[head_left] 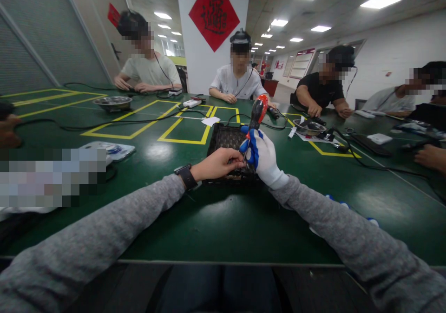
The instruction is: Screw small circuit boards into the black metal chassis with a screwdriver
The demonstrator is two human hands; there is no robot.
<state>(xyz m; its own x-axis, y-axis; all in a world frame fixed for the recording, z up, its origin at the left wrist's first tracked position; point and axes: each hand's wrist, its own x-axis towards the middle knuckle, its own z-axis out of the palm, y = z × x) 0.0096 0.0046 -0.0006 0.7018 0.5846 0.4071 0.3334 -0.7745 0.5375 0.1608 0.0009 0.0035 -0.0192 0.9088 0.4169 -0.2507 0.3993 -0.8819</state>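
A black laptop-like device [228, 139] lies on the green table [223, 224] straight ahead of me. My right hand [262, 154], in a white and blue glove, grips a screwdriver [257, 113] with a red and black handle, held upright with its tip down on the device. My bare left hand [218, 163], with a black watch at the wrist, rests on the device's near edge, fingers pinched close to the screwdriver's tip. What the fingers pinch is too small to tell.
Several people sit around the table's far and right sides. A metal bowl [113, 102] stands far left, another bowl [309, 127] right of the device. Black cables [104, 125] cross the yellow taped rectangles. A glove [343, 208] lies under my right forearm.
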